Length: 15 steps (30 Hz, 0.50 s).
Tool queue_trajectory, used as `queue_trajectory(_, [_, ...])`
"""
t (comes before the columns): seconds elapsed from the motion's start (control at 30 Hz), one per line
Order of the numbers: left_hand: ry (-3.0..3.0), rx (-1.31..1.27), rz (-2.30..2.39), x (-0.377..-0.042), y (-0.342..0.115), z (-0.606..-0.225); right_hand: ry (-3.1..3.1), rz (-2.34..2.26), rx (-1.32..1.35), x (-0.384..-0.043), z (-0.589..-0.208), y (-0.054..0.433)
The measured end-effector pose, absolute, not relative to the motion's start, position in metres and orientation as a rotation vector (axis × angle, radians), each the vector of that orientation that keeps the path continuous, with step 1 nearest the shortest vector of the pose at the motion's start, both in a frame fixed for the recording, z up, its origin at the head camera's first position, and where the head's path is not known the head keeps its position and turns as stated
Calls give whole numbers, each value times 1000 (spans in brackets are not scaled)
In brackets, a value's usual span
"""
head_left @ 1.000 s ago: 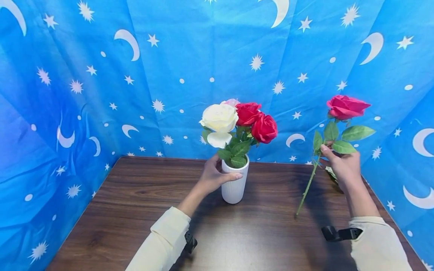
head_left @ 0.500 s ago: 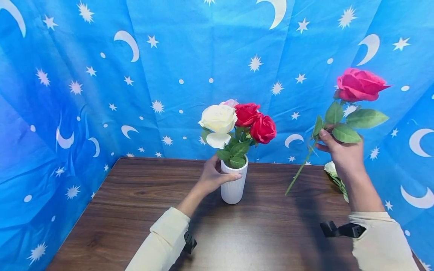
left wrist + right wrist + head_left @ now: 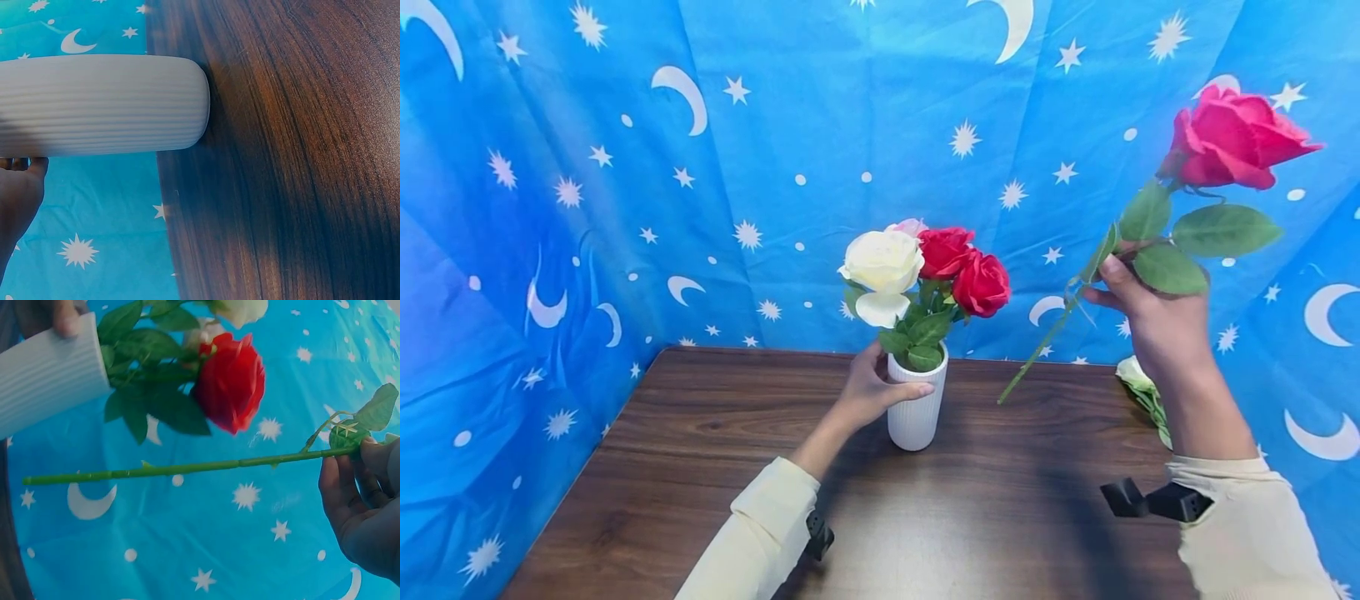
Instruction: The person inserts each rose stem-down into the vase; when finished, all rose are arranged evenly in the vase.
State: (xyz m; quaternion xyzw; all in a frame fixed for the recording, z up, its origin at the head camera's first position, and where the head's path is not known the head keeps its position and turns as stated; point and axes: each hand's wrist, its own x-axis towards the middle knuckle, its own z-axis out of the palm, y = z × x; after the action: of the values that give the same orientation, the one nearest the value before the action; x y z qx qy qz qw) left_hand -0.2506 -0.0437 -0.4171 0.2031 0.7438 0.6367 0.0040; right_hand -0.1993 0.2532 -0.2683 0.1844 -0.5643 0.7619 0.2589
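A white ribbed vase [image 3: 916,421] stands upright on the table, holding a white rose [image 3: 882,262], two red roses [image 3: 982,285] and a pale pink one [image 3: 910,227] mostly hidden behind. My left hand [image 3: 868,390] grips the vase near its rim, thumb across the front. Raised at the right, my right hand [image 3: 1168,312] pinches a deep pink rose [image 3: 1236,142] by its stem just under the leaves. That rose tilts, its bloom up to the right and its bare stem end [image 3: 75,478] pointing down-left toward the vase, apart from it.
A white rose [image 3: 1133,373] with green leaves lies on the brown wooden table [image 3: 715,433] near its right edge, partly behind the right forearm. A blue cloth [image 3: 760,125] with moons and stars hangs around the back and sides.
My right hand has lifted the pink rose higher, and its stem end has swung up and left. The white rose on the table has come into fuller view. My left hand keeps its grip.
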Motion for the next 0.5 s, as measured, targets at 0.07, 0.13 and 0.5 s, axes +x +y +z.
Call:
queue_trajectory(0.07, [2333, 636, 1996, -251, -44, -418, -1519, 2064, 537, -199, -264, 249])
queue_trajectory(0.13, [2330, 637, 1999, -251, -44, -419, -1489, 2082, 584, -199, -260, 244])
queue_trajectory(0.5, [2323, 653, 2009, -252, -43, -419, -1362, 2112, 722, -198, -234, 217])
